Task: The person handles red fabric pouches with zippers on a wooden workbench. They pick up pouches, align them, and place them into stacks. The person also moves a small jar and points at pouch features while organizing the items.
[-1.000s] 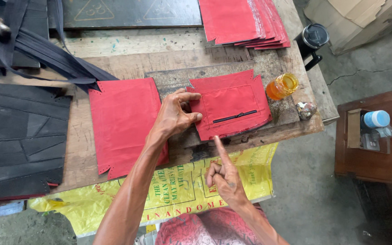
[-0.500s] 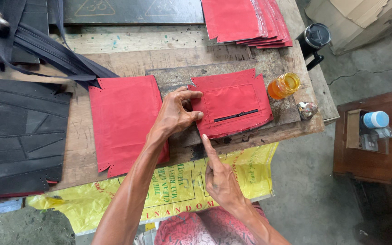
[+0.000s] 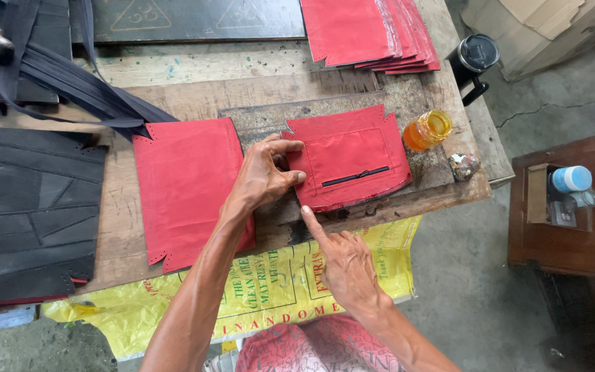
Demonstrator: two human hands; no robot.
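2 hands on 1 red panel (image 3: 349,162): left hand (image 3: 263,176) presses its left edge with fingers bent, right hand (image 3: 342,258) just below, forefinger out touching the lower corner, nothing gripped. 1 flat red sheet (image 3: 187,189) lies left of them; 1 round amber jar (image 3: 427,131) sits right.

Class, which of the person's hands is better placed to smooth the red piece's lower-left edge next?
Probably the right hand: its forefinger already touches that edge of the red piece, while the left hand pins its left side.
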